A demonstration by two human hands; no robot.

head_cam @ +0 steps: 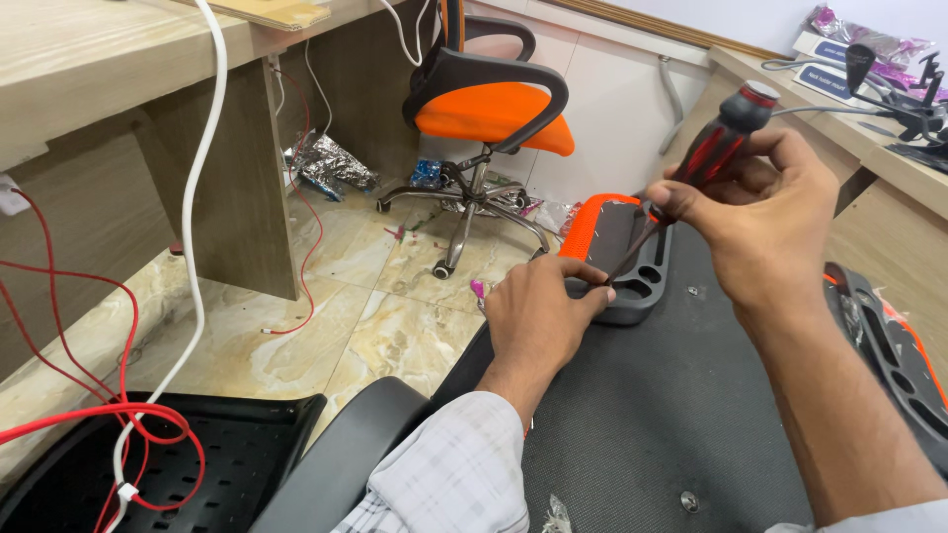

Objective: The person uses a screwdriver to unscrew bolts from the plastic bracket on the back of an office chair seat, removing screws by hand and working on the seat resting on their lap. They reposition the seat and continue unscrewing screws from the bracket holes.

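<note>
Marble floor (pixel 395 326) fills the middle of the frame, with a wooden desk (pixel 118 89) at upper left and an orange chair (pixel 489 109) at top centre. Low in the frame lies a black seat base (pixel 642 415). At its far edge sits a grey armrest (pixel 632 262) with open slots; I cannot tell what is in them. The right hand (pixel 770 212) has its fingers wrapped tight on a red-and-black screwdriver (pixel 706 158), tip down at the armrest. The left hand (pixel 538 311) rests there, fingers curled together by the tip. Red wires (pixel 89 336) and a white cable (pixel 197 197) hang at left.
</note>
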